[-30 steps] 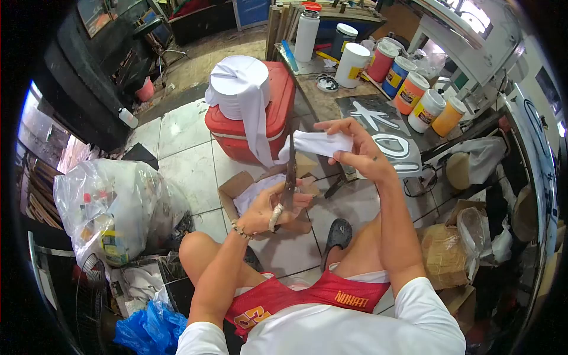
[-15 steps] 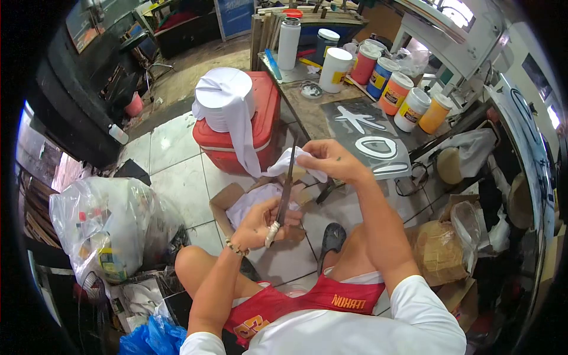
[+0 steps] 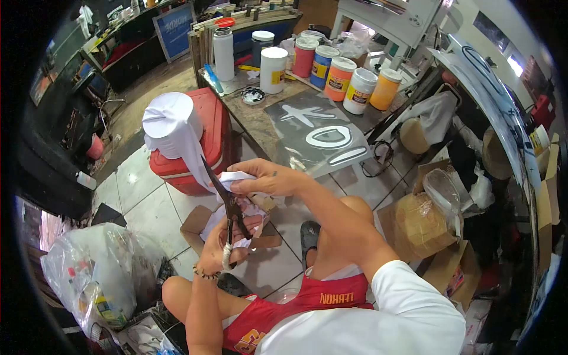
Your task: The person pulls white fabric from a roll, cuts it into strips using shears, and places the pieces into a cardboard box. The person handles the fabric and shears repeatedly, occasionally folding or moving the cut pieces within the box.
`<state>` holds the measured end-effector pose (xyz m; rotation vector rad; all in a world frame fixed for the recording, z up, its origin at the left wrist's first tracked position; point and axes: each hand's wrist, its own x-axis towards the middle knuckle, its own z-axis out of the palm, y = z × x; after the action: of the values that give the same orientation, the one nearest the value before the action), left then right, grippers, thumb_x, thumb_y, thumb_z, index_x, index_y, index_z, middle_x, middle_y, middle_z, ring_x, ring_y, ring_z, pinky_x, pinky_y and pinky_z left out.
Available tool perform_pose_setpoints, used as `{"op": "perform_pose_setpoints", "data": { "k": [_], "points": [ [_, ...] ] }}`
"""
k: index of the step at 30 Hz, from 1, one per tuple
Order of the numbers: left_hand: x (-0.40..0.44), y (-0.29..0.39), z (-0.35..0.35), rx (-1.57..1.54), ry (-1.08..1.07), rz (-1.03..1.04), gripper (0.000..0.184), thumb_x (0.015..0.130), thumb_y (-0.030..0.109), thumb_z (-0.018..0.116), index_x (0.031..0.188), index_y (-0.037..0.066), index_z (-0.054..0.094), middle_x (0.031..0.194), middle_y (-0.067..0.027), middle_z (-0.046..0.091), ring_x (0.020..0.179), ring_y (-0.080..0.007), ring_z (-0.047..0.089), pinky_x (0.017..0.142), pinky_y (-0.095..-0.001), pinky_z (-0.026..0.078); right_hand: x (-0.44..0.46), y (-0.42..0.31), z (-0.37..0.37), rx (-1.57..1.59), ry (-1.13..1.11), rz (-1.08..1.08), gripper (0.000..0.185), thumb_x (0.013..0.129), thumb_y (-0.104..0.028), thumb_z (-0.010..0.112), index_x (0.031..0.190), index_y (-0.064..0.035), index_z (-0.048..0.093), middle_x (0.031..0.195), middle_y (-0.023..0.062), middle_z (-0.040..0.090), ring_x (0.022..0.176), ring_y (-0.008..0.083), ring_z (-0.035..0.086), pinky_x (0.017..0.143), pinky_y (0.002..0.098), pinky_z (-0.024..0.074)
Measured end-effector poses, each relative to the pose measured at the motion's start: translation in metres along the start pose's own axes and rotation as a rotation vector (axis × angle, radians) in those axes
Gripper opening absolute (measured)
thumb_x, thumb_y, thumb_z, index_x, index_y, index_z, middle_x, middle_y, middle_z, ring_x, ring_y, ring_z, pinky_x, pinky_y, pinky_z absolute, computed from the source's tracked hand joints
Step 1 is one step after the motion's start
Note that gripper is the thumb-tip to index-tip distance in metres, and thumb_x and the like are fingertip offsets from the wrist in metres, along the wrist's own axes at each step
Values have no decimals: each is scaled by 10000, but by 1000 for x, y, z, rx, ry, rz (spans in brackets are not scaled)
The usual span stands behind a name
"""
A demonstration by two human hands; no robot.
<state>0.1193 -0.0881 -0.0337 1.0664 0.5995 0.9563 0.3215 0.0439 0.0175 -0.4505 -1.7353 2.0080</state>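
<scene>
My left hand grips a large pair of dark scissors, one handle wrapped in white. The handles are spread, and the blades point up and away from me. Pinched in my right hand is a piece of white cloth, right beside the blades. A long strip of white fabric drapes down from a white bucket towards the scissors tip. Below my hands, a cardboard box on the floor holds white cloth pieces, partly hidden by my left hand.
The bucket stands on a red cooler. To the right, a low table carries several paint jars and a dark stencil sheet. A stuffed clear plastic bag lies at left; cardboard boxes stand at right.
The view has turned right. The scissors have gone from looking nearly closed to having spread handles, and their tip now lies by the hanging fabric strip. My right hand still holds cloth.
</scene>
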Motion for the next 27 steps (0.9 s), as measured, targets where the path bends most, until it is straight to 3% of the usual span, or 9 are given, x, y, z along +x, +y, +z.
{"op": "perform_pose_setpoints", "data": {
  "k": [5,6,10,13,15,19,21,22,27],
  "points": [
    [-3,-4,-4,63,68,-82,918,723,155,867,1455,-30,345,1224,-239,633,1109,-292,654,983,-370,516,-1,-13,5,63,25,-142,303,1005,-178,569,1265,-26,607,1155,46,662,1082,111,590,942,282,468],
    [-2,-5,-4,63,70,-82,918,723,155,867,1455,-30,345,1224,-239,633,1109,-292,654,983,-370,516,0,-10,7,40,70,-151,281,1007,-201,563,1231,-35,598,1010,4,651,940,89,592,895,263,481],
    [6,-11,4,-109,99,32,958,700,155,878,1467,-23,333,1263,-230,615,1131,-262,643,967,-363,520,4,10,3,-297,3,-118,223,1009,-198,521,1131,-18,569,914,-11,563,862,81,490,761,266,439],
    [6,-11,-3,-68,97,163,938,715,156,867,1464,-24,332,1275,-234,611,1158,-272,628,962,-360,515,5,14,1,-266,-7,-58,344,1024,-233,529,1301,-31,562,1108,14,625,1044,91,529,922,277,441],
    [-1,-8,-18,54,86,-197,937,731,155,853,1471,-19,307,1355,-237,555,1249,-276,561,1032,-378,459,9,16,-6,-322,23,-37,332,1030,-237,520,1289,-37,577,1108,19,631,1035,90,534,909,279,444],
    [0,-5,-10,75,133,-201,880,738,123,824,1452,-17,330,1328,-217,579,1225,-261,576,1017,-362,468,9,18,-9,-277,32,-63,327,1037,-234,506,1278,-28,583,1103,31,630,1016,100,536,901,289,451],
    [5,-20,-6,-66,136,90,868,699,121,859,1414,-30,391,1246,-231,624,1077,-266,660,935,-382,529,10,30,-2,-324,8,-104,210,994,-199,529,1117,-35,580,869,-15,562,809,85,480,718,271,436],
    [9,-23,-9,0,122,163,814,711,74,829,1398,-28,405,1211,-224,644,1016,-262,683,893,-378,551,10,31,4,-351,26,-39,214,982,-183,528,1116,-25,583,881,5,582,828,95,500,741,285,447],
    [2,-5,-13,100,240,-101,719,734,53,796,1356,-33,447,1116,-208,681,939,-249,705,788,-327,572,9,22,-3,-368,98,-95,261,961,-199,551,1131,-4,584,886,39,608,817,130,546,748,313,476]
  ]
}}
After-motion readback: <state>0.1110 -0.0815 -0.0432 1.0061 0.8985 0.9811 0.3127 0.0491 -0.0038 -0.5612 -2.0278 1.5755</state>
